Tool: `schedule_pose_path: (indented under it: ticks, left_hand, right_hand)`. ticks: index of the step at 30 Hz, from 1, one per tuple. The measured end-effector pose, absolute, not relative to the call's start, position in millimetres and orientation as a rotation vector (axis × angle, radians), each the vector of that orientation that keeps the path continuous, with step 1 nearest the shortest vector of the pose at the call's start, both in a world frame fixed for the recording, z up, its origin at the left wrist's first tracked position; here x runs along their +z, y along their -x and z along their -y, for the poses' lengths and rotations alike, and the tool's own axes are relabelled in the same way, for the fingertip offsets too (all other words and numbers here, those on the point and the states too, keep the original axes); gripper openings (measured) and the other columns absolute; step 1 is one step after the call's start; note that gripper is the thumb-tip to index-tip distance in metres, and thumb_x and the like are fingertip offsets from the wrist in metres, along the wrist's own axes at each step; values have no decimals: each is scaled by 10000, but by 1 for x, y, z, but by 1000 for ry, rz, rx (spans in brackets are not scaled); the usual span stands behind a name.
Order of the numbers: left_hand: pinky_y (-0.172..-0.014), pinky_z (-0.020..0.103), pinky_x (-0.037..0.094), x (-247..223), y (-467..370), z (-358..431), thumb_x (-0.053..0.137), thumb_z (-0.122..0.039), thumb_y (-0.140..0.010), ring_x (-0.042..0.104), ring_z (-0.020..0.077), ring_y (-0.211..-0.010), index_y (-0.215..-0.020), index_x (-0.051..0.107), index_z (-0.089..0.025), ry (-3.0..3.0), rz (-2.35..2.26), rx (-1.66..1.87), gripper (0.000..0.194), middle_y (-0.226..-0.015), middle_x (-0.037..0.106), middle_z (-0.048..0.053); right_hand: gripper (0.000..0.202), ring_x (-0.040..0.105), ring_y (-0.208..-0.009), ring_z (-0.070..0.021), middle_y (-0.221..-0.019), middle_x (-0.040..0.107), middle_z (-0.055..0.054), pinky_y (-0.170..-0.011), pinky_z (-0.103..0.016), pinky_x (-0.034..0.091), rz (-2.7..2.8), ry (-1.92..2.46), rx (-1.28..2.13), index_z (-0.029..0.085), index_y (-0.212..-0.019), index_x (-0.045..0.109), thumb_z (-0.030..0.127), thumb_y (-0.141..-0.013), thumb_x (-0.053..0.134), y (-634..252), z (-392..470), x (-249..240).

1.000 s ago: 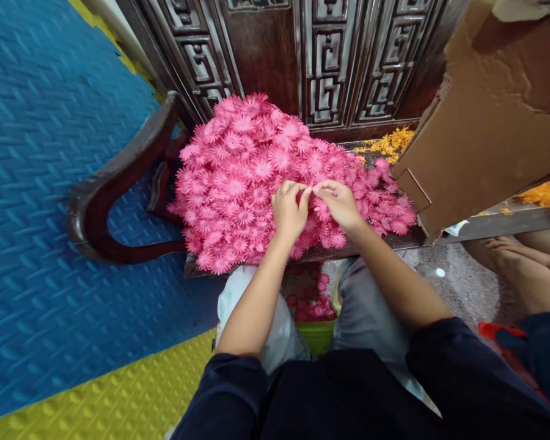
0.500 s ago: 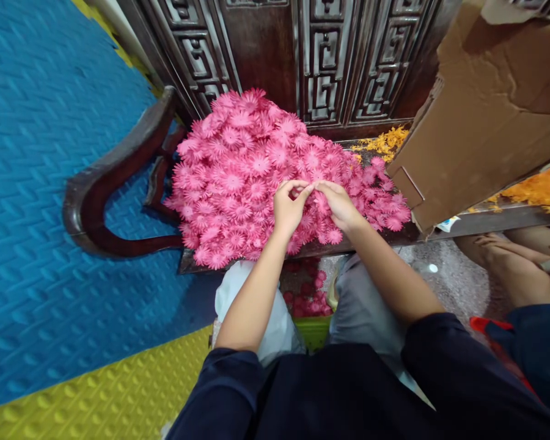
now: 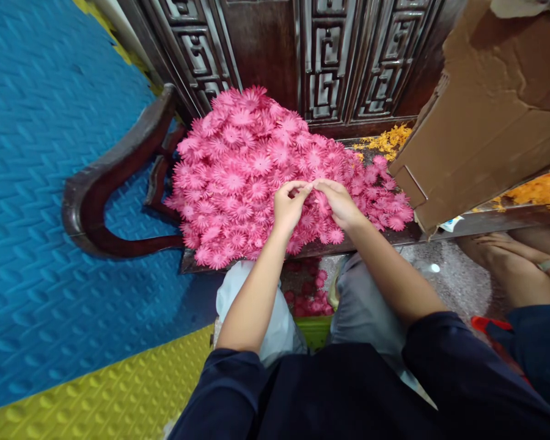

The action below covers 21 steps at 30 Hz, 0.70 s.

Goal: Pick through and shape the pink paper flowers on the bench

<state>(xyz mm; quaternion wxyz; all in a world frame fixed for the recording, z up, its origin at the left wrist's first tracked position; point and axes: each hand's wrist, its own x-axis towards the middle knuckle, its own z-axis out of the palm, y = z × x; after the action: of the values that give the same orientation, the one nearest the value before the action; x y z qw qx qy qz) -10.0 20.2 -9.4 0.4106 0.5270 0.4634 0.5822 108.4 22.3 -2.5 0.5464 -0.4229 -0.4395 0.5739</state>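
A big heap of pink artificial flower heads [image 3: 233,183] lies on a dark wooden bench [image 3: 311,249]. Over its front right part, my left hand [image 3: 289,205] and my right hand [image 3: 338,200] meet at the fingertips. Thumb and index finger of the left are pinched, with a small gap inside their curve. The right hand's fingers are pressed together against the same spot. Whatever lies between the fingertips is too small to make out. Pink petals show just below and around both hands.
Right of the heap leans a brown cardboard sheet [image 3: 490,116], with orange petals [image 3: 538,188] beyond it. A curved armrest [image 3: 87,208] bounds the left side, above blue matting [image 3: 22,244]. Below the bench are more pink flowers and a green container [image 3: 314,332]. Another person's leg [image 3: 517,269] is at right.
My hands stay pinched together at nearly the same place above the flowers. The view has shifted very slightly; nothing else has visibly moved.
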Motion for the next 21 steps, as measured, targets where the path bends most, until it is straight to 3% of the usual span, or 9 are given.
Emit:
schedule_pose_path:
  ticks: [6,14,18,21]
  left_hand:
    - [-656,232,413,-6,12,-19,646,-200,-743,532,106,-644,-710,679,-172,-1395,-1239,1453,54,-721,666,-3]
    - [-635,229,402,-2,12,-16,633,-178,-746,486,100,-619,-686,650,-161,-1479,-1284,1443,65,-690,604,-2]
    - [-642,231,405,0,11,-15,625,-176,-747,492,103,-631,-681,634,-163,-1508,-1276,1432,68,-690,584,-1]
    - [-651,232,408,0,12,-16,607,-160,-748,499,107,-646,-666,612,-167,-1511,-1260,1447,82,-691,572,-1]
  right_hand:
    - [148,596,-752,-92,-694,631,39,-855,-231,454,1106,967,1298,222,-650,630,348,-658,706,-111,-24,-6]
    - [190,581,-699,-88,-660,617,35,-820,-232,462,1171,983,1313,207,-625,630,374,-666,711,-114,-23,-2]
    - [179,522,-610,-68,-577,551,48,-646,-188,450,1110,985,1372,198,-621,625,350,-659,711,-114,-21,1]
    - [207,406,-487,-49,-500,466,74,-461,-180,333,1011,1012,1476,187,-632,613,360,-631,726,-112,-19,1]
